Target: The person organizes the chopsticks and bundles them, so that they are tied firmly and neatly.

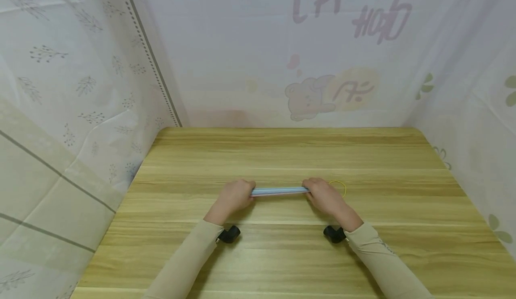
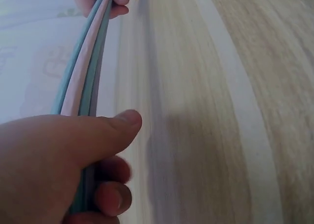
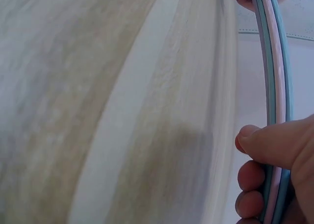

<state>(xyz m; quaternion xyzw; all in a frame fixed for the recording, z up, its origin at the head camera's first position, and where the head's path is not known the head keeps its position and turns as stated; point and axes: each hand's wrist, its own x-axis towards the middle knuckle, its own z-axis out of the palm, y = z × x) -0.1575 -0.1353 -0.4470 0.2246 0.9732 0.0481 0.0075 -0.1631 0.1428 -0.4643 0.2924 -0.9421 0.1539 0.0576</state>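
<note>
A bundle of long, thin straw-like sticks (image 1: pixel 279 191) in teal, pink and greyish purple spans the gap between both hands, above the wooden table (image 1: pixel 282 254). At its left end my left hand (image 1: pixel 238 195) grips it, thumb (image 2: pixel 117 128) on the near side and fingers curled round. My right hand (image 1: pixel 324 197) grips the other end, its fingers (image 3: pixel 250 189) wrapped about the sticks. Both ends are hidden inside the hands. A thin yellow rubber band (image 1: pixel 345 187) shows as a loop just beside the right hand, partly covered by it.
Black wrist-camera mounts (image 1: pixel 230 235) jut inward below each wrist. Pale patterned curtains (image 1: pixel 225 57) hang behind the table's far edge and along both sides.
</note>
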